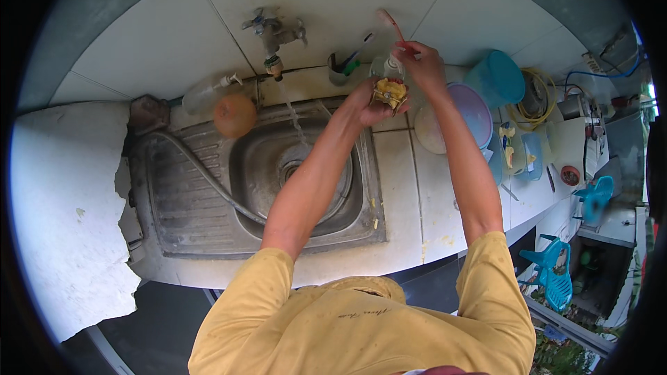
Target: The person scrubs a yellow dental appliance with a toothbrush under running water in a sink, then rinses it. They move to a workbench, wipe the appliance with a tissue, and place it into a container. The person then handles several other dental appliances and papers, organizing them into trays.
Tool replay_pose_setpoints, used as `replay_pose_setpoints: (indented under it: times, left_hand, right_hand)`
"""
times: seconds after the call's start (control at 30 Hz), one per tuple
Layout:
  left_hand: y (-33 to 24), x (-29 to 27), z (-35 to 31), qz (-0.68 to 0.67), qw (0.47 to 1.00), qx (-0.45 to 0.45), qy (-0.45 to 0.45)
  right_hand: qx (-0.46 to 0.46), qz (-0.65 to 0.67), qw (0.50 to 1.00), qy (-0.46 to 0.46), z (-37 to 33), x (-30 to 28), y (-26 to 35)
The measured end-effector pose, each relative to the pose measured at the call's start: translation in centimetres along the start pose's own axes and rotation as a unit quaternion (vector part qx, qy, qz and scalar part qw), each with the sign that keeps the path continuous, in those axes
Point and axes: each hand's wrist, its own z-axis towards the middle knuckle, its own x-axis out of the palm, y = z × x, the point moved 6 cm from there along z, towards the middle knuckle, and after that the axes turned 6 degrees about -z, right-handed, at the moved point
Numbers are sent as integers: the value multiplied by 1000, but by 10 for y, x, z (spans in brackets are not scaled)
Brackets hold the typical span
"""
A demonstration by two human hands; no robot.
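My left hand [369, 106] is closed around a small yellow-and-brown object with an uneven, petal-like surface [390, 94], held in front of the tiled wall, right of the sink. I cannot make out its kind. My right hand [424, 68], just above and to the right, grips a red toothbrush [392, 23] by its handle, bristle end pointing up toward the wall. A clear pump bottle [393, 64] shows partly behind my hands. On the ledge to the left, a cup [338, 73] holds a dark blue toothbrush [363, 47] and something green.
Water runs from the tap [274, 62] into the steel sink [240, 180]. A grey hose [198, 167] crosses the drainboard. An orange round object [235, 116] sits at the sink's back edge. To the right stand a teal bucket [496, 78], a lilac basin [474, 107] and plastic tubs [531, 156].
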Motion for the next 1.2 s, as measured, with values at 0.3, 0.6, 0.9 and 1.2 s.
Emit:
replay_pose_setpoints:
  times: [0.3, 0.6, 0.9, 1.2]
  left_hand:
    - [2, -17, -99, 175, 982, 68, 7]
    - [23, -68, -157, 195, 977, 47, -72]
    - [28, -88, -213, 155, 981, 95, -72]
    - [37, -97, -226, 151, 948, 271, -67]
  right_hand:
    - [-104, -77, 982, 136, -148, -61, 82]
    - [-207, -181, 936, 220, -183, -11, 97]
    - [-156, -102, 963, 193, -219, 30, 116]
    - [-111, -69, 978, 161, -248, 56, 136]
